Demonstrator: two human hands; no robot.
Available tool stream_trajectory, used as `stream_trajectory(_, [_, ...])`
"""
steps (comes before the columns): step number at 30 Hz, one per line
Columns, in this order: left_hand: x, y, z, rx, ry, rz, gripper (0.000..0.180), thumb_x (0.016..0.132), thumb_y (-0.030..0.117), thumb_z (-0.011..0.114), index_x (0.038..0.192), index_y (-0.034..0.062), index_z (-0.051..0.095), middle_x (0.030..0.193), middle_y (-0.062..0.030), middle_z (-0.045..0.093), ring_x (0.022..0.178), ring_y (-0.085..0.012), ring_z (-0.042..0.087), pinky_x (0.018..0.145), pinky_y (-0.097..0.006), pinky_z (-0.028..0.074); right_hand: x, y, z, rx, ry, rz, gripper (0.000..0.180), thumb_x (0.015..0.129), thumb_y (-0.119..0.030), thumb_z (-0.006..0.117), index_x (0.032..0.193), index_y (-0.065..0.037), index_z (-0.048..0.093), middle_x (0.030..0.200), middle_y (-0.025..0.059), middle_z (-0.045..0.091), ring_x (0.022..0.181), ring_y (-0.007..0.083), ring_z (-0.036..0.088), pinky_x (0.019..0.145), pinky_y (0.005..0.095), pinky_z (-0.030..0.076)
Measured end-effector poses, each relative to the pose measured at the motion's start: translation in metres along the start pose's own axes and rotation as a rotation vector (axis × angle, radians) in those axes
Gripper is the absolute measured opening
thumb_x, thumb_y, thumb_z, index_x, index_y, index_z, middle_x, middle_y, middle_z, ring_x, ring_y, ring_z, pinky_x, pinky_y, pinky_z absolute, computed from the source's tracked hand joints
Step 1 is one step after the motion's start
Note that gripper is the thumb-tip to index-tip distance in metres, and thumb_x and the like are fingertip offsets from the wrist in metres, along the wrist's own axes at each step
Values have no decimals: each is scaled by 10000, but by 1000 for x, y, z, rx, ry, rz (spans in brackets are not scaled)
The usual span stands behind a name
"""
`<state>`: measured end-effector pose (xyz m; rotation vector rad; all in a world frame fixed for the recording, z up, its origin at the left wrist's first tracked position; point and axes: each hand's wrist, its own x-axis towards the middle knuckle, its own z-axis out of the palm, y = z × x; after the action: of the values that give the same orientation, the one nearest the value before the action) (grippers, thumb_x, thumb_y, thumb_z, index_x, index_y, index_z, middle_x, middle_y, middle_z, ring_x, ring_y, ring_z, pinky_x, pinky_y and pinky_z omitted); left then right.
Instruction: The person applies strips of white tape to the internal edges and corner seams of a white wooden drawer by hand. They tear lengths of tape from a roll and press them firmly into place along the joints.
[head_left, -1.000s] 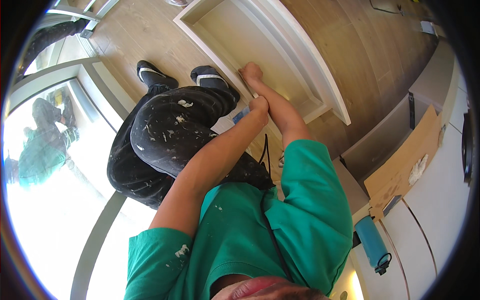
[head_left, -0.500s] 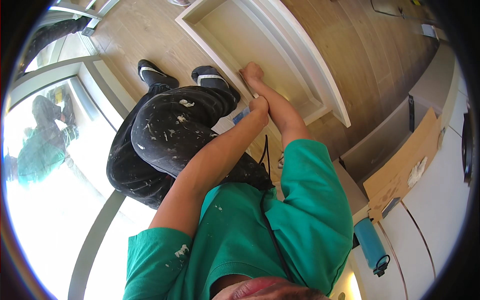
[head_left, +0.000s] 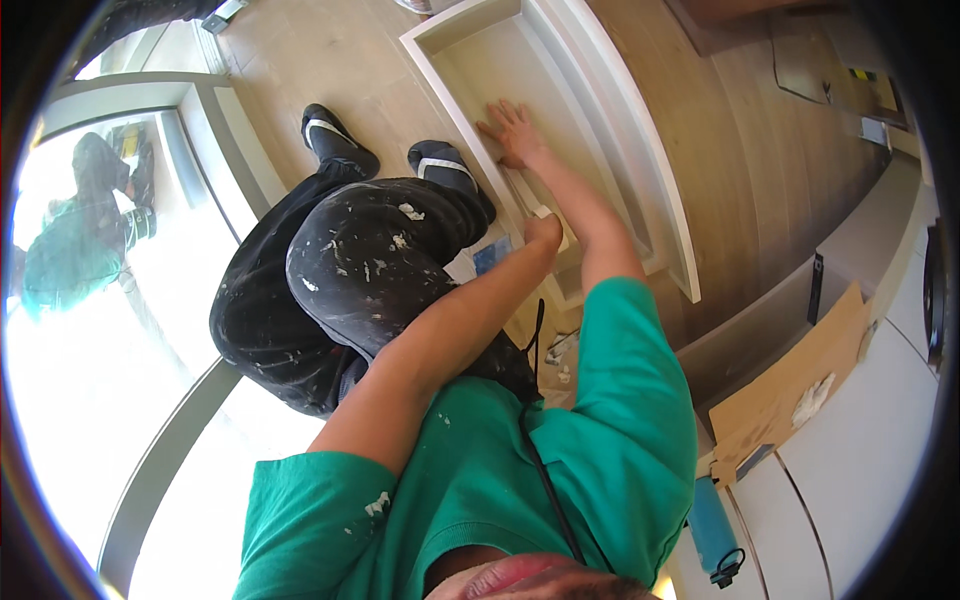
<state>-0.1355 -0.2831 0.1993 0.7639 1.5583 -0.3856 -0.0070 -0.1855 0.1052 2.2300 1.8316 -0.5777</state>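
My right hand (head_left: 515, 132) is inside a shallow pale drawer (head_left: 668, 215) that lies on the floor, its fingers spread against the inner side near the left wall. My left hand (head_left: 543, 232) is closed at the drawer's near left corner. A small whitish piece (head_left: 543, 211) sticks out of it; most of it is hidden by the fingers, so I cannot tell its kind. Beside the drawer's left wall, close to my left wrist, lies a blue flat item (head_left: 491, 256).
My paint-spotted knee (head_left: 350, 250) and dark shoes (head_left: 447, 165) are left of the drawer. Further left stands a glass door (head_left: 120, 250) with a reflection. To the right are an open cabinet (head_left: 745, 325), a cardboard sheet (head_left: 775, 390) and a teal bottle (head_left: 711, 525).
My right hand has gone from curled to spread fingers. The two hands have moved apart, and the whitish piece at my left hand shows more plainly. The whole view has shifted slightly.
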Motion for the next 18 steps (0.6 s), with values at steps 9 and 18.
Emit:
stream_trajectory(9, [30,-20,11,0,-23,143,442,859,187,545,1235,-31,622,1221,-274,648,1153,-440,615,923,-497,493,2,-3,-31,70,-153,77,1075,728,-484,834,1585,-372,194,1675,88,77,1537,348,73,1193,612,175])
stream_trajectory(18, [-20,8,-5,-4,45,49,431,874,195,523,1226,-33,624,1227,-236,655,1092,-425,647,850,-484,520,-62,-15,32,637,145,498,653,772,-407,793,1330,-131,595,1462,172,502,1362,350,449,1091,482,395])
